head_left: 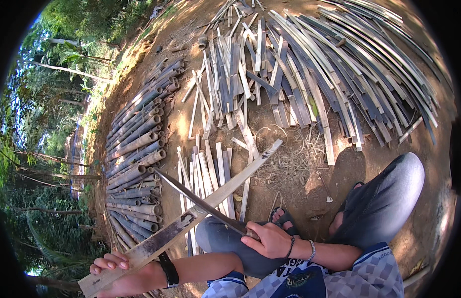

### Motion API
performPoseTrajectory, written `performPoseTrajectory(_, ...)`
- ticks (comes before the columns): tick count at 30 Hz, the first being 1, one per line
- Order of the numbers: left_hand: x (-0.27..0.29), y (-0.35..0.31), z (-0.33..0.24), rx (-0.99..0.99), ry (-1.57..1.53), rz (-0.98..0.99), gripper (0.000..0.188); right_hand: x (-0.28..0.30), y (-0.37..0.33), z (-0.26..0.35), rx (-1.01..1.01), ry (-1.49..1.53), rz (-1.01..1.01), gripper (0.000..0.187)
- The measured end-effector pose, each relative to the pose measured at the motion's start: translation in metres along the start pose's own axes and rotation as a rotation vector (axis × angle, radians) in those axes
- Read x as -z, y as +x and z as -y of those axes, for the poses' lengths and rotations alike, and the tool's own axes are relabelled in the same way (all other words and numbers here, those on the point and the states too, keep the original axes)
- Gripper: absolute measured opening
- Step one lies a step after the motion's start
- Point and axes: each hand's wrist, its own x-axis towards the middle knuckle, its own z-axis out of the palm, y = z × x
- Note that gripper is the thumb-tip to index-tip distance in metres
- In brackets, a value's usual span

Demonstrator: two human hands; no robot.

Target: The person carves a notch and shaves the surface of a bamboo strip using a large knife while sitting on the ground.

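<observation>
My left hand (113,270) is closed round the lower end of a long split bamboo slat (166,233). The slat slants up and away to the right, pale at its far end and dark-stained nearer my hand. In my right hand (270,241) is the handle of a machete (203,202). Its long dark blade points up and to the left and crosses over the slat above my left knee. Whether the edge touches the slat I cannot tell. Part of the handle is hidden inside my fingers.
Bundled round bamboo poles (141,144) lie stacked at the left. Split slats (359,74) spread widely across the far ground and right. A smaller group of pale strips (204,171) lies just beyond my left knee. Thin shavings (295,154) litter the dirt ahead of my sandalled feet.
</observation>
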Motion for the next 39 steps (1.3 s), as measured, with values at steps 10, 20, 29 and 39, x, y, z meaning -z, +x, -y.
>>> performPoseTrajectory(10,0.002,0.004,0.005,0.007,0.049,-0.043,0.066,-0.004,0.003,-0.009,-0.007,0.051,-0.097,0.035)
performPoseTrajectory(20,0.014,0.006,0.007,0.011,-0.065,0.053,0.066,-0.004,0.002,-0.005,0.018,0.053,-0.102,0.044)
performPoseTrajectory(29,0.013,0.007,0.008,0.009,-0.075,0.082,0.066,-0.001,0.002,-0.003,-0.004,0.091,-0.106,0.038)
performPoseTrajectory(39,0.015,0.009,0.008,0.013,-0.06,0.074,0.068,-0.003,-0.003,-0.003,0.104,0.135,-0.088,0.033)
